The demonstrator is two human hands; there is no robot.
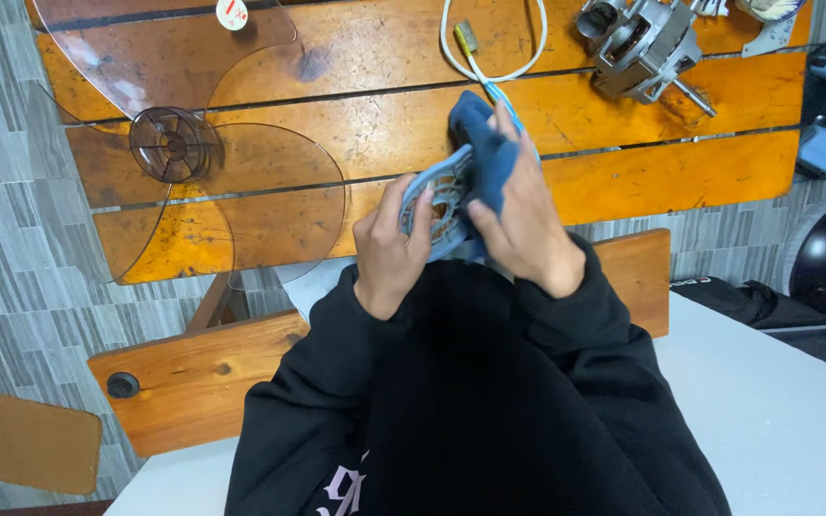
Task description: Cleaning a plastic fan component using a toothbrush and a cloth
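Both arms in black sleeves, bent inward, wrists close together; left hand [389,250] curled, fingers [420,212] wrapped in a grip; right hand [525,225] raised beside it, palm down, fingers pressing forward.

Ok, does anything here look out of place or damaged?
Mostly no damage shows. The clear fan blade lies loose on the wooden table, overhanging its left edge, and a bare motor sits apart. A toothbrush among fan parts is odd.

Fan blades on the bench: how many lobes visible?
3, all on the clear fan blade at the table's left: one top, one right of hub, one lower left. None looks hidden.
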